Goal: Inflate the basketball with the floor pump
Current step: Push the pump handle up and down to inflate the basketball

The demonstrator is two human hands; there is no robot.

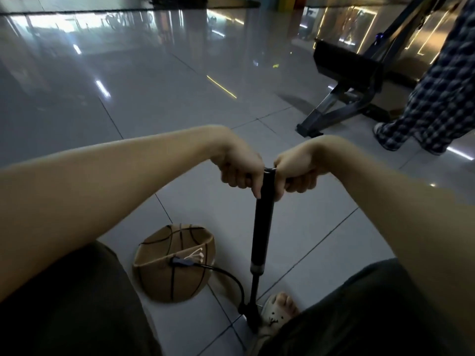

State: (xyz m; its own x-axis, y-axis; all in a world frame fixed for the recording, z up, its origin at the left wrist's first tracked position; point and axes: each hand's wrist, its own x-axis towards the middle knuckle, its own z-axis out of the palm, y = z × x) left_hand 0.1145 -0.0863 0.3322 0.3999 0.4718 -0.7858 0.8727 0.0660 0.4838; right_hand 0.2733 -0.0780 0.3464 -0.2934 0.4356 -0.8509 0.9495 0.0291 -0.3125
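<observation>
A black floor pump stands upright on the tiled floor, its barrel raised above a thin rod. My left hand grips the left side of the pump's T-handle, and my right hand grips the right side. A brown basketball lies flat and caved in on the floor, left of the pump. The black hose curves from the pump's base to a connector stuck in the ball. My foot in a pale sandal rests by the pump's base.
A black weight bench stands on the floor at the right. Another person's legs in checked trousers stand beside it. Shiny grey tiles stretch ahead. My dark-clad knees fill both lower corners.
</observation>
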